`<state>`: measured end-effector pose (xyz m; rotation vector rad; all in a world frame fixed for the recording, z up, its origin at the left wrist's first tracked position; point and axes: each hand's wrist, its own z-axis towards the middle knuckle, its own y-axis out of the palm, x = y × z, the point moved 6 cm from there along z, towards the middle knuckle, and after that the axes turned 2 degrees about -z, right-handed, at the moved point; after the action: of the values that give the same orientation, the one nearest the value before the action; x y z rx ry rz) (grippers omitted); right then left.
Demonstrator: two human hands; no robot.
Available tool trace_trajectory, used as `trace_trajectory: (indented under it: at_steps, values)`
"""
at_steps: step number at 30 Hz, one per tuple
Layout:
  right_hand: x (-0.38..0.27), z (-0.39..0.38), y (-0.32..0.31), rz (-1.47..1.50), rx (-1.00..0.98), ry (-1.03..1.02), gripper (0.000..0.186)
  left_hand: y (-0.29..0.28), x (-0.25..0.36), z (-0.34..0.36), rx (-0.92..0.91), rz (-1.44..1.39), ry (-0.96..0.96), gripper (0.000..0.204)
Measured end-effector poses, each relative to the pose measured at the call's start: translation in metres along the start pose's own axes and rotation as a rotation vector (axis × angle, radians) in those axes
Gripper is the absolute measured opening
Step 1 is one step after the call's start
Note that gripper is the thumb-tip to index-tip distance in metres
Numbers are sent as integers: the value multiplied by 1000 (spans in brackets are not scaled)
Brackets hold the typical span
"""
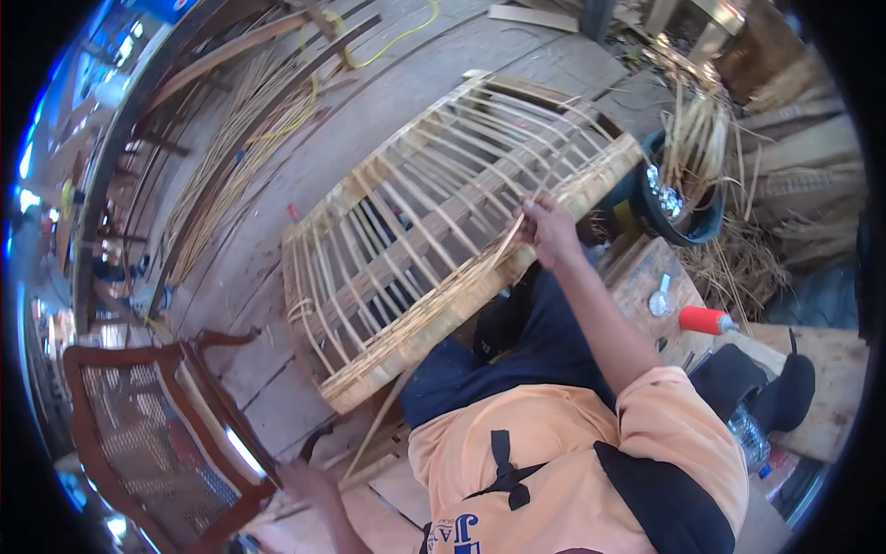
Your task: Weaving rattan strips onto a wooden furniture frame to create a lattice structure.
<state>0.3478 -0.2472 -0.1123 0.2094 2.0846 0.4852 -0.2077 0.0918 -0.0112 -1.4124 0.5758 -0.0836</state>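
Across my lap and the floor before me lies a rectangular frame [429, 319] of pale wood, with many thin rattan rods running side by side between its long edges. At the near edge, toward its right end, my right hand [551, 231] is closed, thumb and fingers pinching a thin cane strip [509, 238] that lies against the rods. Lower left, my left hand [309, 485] is smeared by motion and its fingers are not clear. A long pale strip [374, 425] slants down from the frame toward it; whether that hand grips it, I cannot tell.
A brown wooden chair with woven cane panels [138, 443] stands left. Loose rods [226, 175] lie on the far-left floor. At right are a dark bucket [688, 226] with cane bundles [699, 138], a red-orange bottle [703, 319], a black cap [783, 392] and a clear plastic bottle [749, 439].
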Motion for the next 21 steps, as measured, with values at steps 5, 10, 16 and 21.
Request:
trace_trajectory:
  at_steps: [5,10,16,21]
  values:
    - [101,-109,94,48,-300,373,13,-117,238,-10,-23,-766,639,33]
    - [121,-150,108,-249,-423,415,15,-69,275,-30,-405,-1226,255,19]
    - [103,-127,132,-225,-438,339,12,-45,224,-32,-333,-1178,240,14]
    - [128,-135,174,-325,-542,268,11,-25,193,-18,-426,-1295,119,15]
